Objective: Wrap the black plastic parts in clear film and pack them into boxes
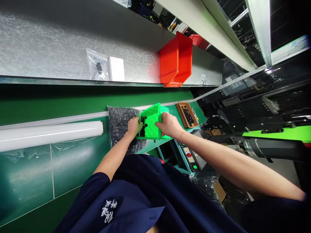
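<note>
Between my two hands a bright green plastic bin (153,115) is held tilted above the bench. Several small black parts (143,131) lie gathered at its left end. My right hand (168,124) is closed around the bin's right wall, thumb on the inside. At the left end my left hand (134,127) is closed at the bin's edge, beside the black parts; its fingertips are partly hidden. Under the bin and my left hand lies a clear plastic bag (120,121) full of small black parts.
A brown tray (187,115) of black parts sits to the right, near a control panel with buttons (189,155). A white film roll (51,133) lies along the left. On the metal shelf stand a red bin (170,61), a white box (117,69) and a zip bag (97,66).
</note>
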The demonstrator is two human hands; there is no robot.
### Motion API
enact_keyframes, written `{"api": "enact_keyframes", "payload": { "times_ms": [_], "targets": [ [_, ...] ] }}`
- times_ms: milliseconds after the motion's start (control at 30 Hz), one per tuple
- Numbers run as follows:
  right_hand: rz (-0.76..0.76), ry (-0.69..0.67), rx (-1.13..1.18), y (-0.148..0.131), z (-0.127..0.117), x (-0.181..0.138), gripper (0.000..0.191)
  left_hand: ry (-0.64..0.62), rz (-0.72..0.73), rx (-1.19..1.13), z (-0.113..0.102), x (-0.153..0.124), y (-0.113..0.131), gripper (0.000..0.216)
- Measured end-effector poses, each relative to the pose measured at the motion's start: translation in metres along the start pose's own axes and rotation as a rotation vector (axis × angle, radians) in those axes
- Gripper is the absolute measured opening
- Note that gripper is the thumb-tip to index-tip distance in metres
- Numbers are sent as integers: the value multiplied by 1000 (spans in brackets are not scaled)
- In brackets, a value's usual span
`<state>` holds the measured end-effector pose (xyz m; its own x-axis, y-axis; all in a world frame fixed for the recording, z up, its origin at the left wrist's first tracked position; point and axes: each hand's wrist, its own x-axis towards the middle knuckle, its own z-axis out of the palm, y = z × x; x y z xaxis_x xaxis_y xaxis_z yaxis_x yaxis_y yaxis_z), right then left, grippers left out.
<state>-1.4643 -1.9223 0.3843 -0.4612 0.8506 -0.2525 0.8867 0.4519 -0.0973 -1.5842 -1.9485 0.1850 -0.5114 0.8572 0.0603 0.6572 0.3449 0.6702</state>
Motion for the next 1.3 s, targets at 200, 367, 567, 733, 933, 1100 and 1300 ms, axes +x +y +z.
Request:
{"api": "enact_keyframes", "payload": {
  "times_ms": [200,367,567,733,933,1100,1300],
  "targets": [
    [21,-15,9,-2,3,0,5,-20,-101,-115,-3,3,-2,11],
    [2,53,-50,-3,7,-13,7,-2,-141,-176,-1,3,-5,7],
    [-75,133,-50,6,20,-16,11,53,-177,-265,6,3,-10,6],
    [-86,169,-12,21,37,-22,14,99,-248,-356,14,3,-11,9],
    [-152,171,-83,22,50,-35,12,131,-245,-391,18,0,-11,7],
    [-261,207,-118,32,65,-40,7,172,-284,-455,23,-3,-14,13],
    [-362,321,-79,54,97,-48,8,234,-309,-533,29,-9,-14,16]
  ]
}}
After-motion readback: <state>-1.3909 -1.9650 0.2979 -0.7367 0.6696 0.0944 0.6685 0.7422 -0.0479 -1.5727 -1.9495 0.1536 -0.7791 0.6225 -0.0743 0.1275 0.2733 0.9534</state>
